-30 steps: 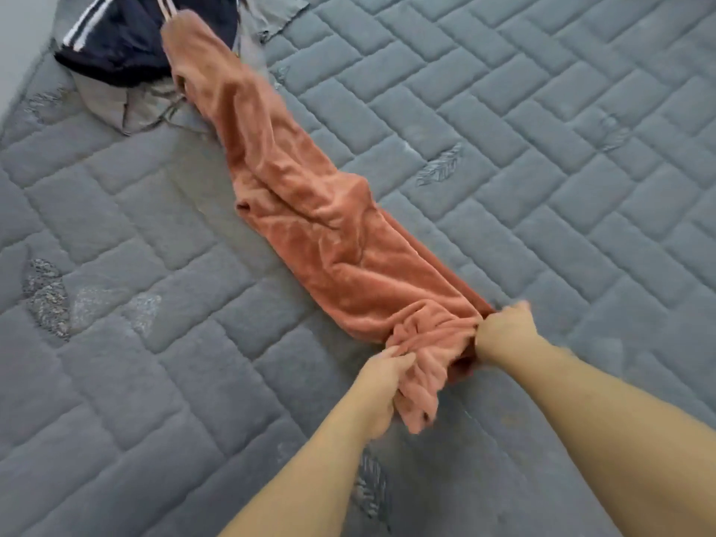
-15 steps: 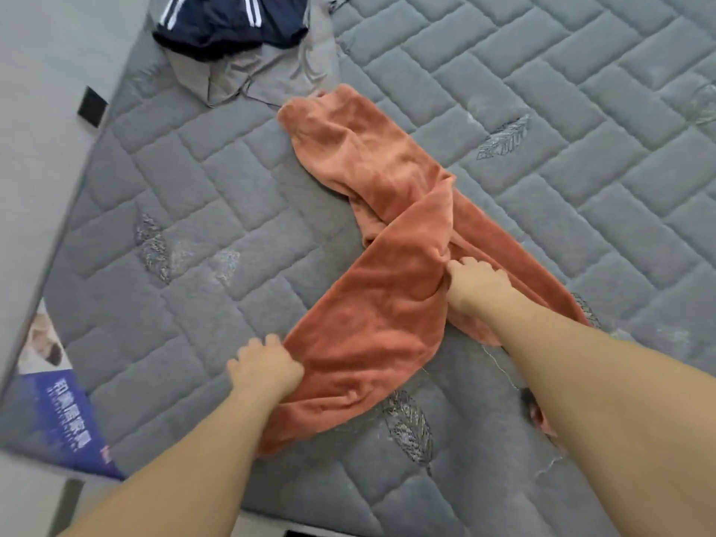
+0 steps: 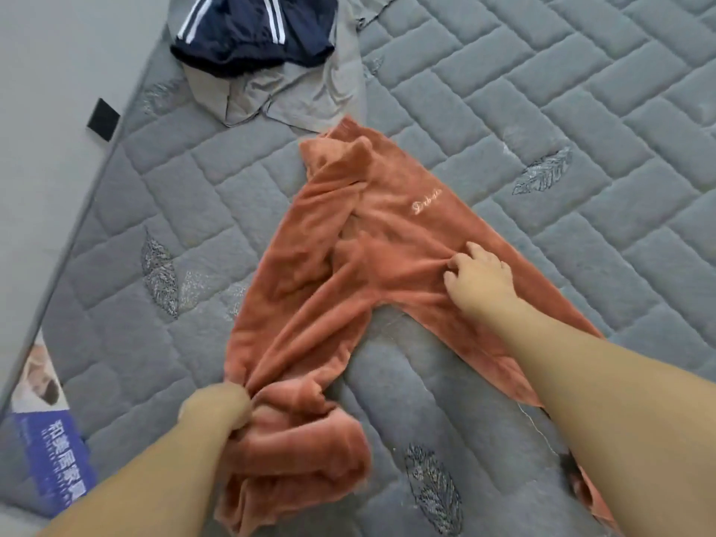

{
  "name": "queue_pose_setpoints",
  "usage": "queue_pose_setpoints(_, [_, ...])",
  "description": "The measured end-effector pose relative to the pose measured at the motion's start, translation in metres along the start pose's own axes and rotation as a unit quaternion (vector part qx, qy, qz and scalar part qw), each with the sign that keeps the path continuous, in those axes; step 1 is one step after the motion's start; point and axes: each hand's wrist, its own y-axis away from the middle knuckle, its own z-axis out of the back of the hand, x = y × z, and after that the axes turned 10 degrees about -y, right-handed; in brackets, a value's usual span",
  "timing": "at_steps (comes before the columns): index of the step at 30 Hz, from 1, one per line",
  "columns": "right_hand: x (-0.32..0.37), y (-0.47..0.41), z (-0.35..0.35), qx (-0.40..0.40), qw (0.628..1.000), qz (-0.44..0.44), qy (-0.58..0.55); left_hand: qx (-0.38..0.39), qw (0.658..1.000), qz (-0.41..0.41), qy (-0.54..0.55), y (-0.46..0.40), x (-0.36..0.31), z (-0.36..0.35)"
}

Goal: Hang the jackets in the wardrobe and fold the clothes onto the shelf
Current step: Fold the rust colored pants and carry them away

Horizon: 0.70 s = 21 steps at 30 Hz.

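A pair of rust-orange fleece trousers (image 3: 391, 226) lies spread in an upside-down V on the grey quilted mattress (image 3: 581, 110), with pale script embroidered near the waist. My left hand (image 3: 217, 410) grips the bunched end of the left leg near the mattress's front. My right hand (image 3: 480, 277) pinches a fold of fabric on the right leg, fingers curled into the fleece. The lower part of the right leg runs under my right forearm.
A navy garment with white stripes (image 3: 248, 36) lies on a grey-beige garment (image 3: 306, 91) at the mattress's far left. The mattress edge runs diagonally at left, with a blue label (image 3: 54, 455) at its corner and pale floor (image 3: 46, 110) beyond.
The trousers went from one stretched, twisted strip to an opened V with both legs apart. My left hand pulled one leg down and left; my right hand moved up onto the other leg.
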Motion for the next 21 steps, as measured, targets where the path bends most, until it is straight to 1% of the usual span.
queue_pose_setpoints(1, [0.005, -0.008, 0.003, 0.007, 1.000, -0.004, 0.002, 0.012, 1.000, -0.002, -0.015, 0.001, 0.007, 0.006])
queue_pose_setpoints(2, [0.011, -0.016, 0.006, 0.003, 1.000, -0.002, 0.001, -0.013, 1.000, -0.008, 0.024, 0.004, 0.000, 0.022])
queue_pose_setpoints(3, [0.021, -0.029, 0.007, -0.007, 1.000, 0.007, -0.008, -0.073, 0.992, -0.004, 0.099, 0.005, -0.011, 0.045])
queue_pose_setpoints(4, [0.031, -0.042, 0.007, -0.022, 0.999, 0.016, -0.021, -0.149, 0.972, 0.000, 0.183, 0.002, -0.027, 0.072])
queue_pose_setpoints(5, [0.039, -0.054, 0.007, -0.037, 0.998, 0.022, -0.036, -0.212, 0.939, -0.025, 0.270, -0.001, -0.045, 0.101])
queue_pose_setpoints(6, [0.046, -0.067, 0.007, -0.048, 0.997, 0.025, -0.051, -0.258, 0.900, -0.064, 0.344, -0.001, -0.062, 0.130])
queue_pose_setpoints(7, [0.050, -0.080, 0.008, -0.055, 0.996, 0.021, -0.067, -0.291, 0.866, -0.094, 0.397, -0.006, -0.077, 0.156])
queue_pose_setpoints(8, [0.053, -0.093, 0.010, -0.058, 0.995, 0.009, -0.078, -0.313, 0.845, -0.104, 0.421, -0.012, -0.087, 0.175])
queue_pose_setpoints(9, [0.054, -0.106, 0.012, -0.057, 0.995, -0.005, -0.080, -0.334, 0.837, -0.098, 0.423, -0.021, -0.092, 0.190])
queue_pose_setpoints(11, [0.056, -0.134, 0.015, -0.055, 0.996, -0.025, -0.069, -0.364, 0.837, -0.072, 0.401, -0.046, -0.094, 0.211])
queue_pose_setpoints(12, [0.059, -0.147, 0.017, -0.051, 0.996, -0.034, -0.068, -0.370, 0.835, -0.061, 0.403, -0.059, -0.093, 0.219])
queue_pose_setpoints(13, [0.064, -0.159, 0.018, -0.049, 0.995, -0.044, -0.076, -0.366, 0.824, -0.053, 0.428, -0.072, -0.089, 0.226])
queue_pose_setpoints(14, [0.073, -0.171, 0.020, -0.053, 0.993, -0.055, -0.095, -0.349, 0.806, -0.044, 0.476, -0.084, -0.085, 0.233])
queue_pose_setpoints(16, [0.094, -0.189, 0.022, -0.068, 0.981, -0.075, -0.164, -0.277, 0.762, -0.021, 0.585, -0.108, -0.074, 0.245])
queue_pose_setpoints(17, [0.105, -0.195, 0.023, -0.062, 0.970, -0.075, -0.223, -0.244, 0.746, -0.018, 0.619, -0.116, -0.070, 0.248])
queue_pose_setpoints(18, [0.115, -0.200, 0.024, -0.041, 0.953, -0.068, -0.293, -0.227, 0.731, -0.038, 0.642, -0.120, -0.068, 0.250])
queue_pose_setpoints(19, [0.125, -0.202, 0.025, -0.008, 0.932, -0.057, -0.359, -0.234, 0.705, -0.084, 0.664, -0.124, -0.069, 0.252])
queue_pose_setpoints(20, [0.130, -0.202, 0.024, 0.026, 0.910, -0.039, -0.411, -0.257, 0.672, -0.141, 0.680, -0.123, -0.072, 0.252])
queue_pose_setpoints(21, [0.133, -0.199, 0.024, 0.042, 0.895, -0.014, -0.444, -0.282, 0.645, -0.191, 0.684, -0.117, -0.076, 0.253])
